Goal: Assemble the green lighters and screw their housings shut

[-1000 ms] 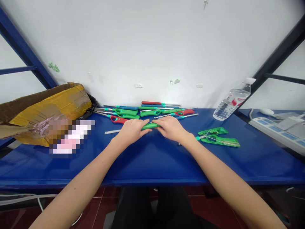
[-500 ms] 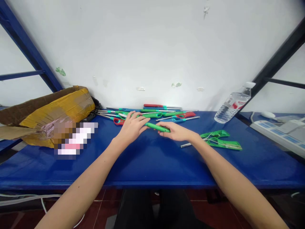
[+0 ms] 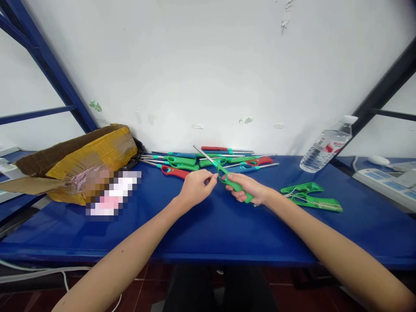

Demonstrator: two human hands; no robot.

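My right hand is wrapped round the handle of a green long-nosed lighter, whose metal tube points up and to the left. My left hand is closed, thumb and forefinger pinched together close beside the lighter's trigger opening. Whether anything small sits in that pinch, I cannot make out. Behind both hands lie several more lighters in a loose pile, among them a red one and a blue one. Beyond my right wrist an opened green lighter shows its inner parts, its tube partly hidden by the wrist.
An open, torn cardboard box with yellow tape stands on the blue table at left, beside a blurred patch. At right are a plastic water bottle and a white power strip. A white wall rises behind.
The green lighter has turned so its tube now points up-left in plain view. My left hand has come off it into a pinch; my right hand now wraps its handle. The view has shifted slightly.
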